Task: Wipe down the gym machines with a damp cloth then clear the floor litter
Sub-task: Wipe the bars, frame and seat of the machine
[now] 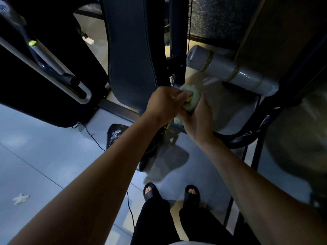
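Both hands — left hand (163,101), right hand (198,119) — grip the pale green bunched cloth (192,99); refold flat, then wipe the grey padded roller (230,71).

This is a gym, dimly lit. A treadmill (53,82) with a black belt and grey side rail stands at the left, an upright padded backrest (136,55) rises in the middle, and a grey foam roller pad (230,69) juts from a machine's frame above a smooth tiled floor (44,156).

pale green cloth (192,99), grey roller pad (230,70), black sandals (152,191)
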